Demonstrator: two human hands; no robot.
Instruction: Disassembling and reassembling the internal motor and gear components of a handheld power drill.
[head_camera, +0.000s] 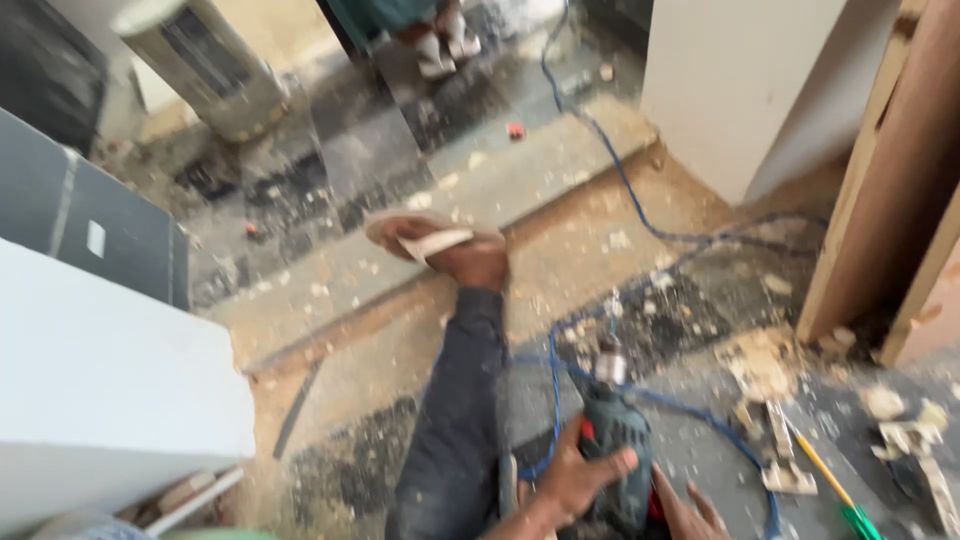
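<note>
A dark green power drill (612, 450) stands on the dusty floor near the bottom of the view, its chuck (608, 362) pointing away from me. My left hand (578, 478) is wrapped around the drill's body. My right hand (690, 512) rests just right of the drill's rear end, fingers apart and holding nothing. A blue cable (628, 190) runs from the drill across the floor to the far side. My leg in dark trousers (462, 400) stretches forward, ending in a sandalled foot (440, 240).
A screwdriver with a green handle (838, 498) and metal hinges (782, 455) lie to the right among wood chips. A white board (100, 390) stands left, a wooden frame (885, 190) and a white cabinet (735, 80) right. Another person's feet (445, 42) are at the far end.
</note>
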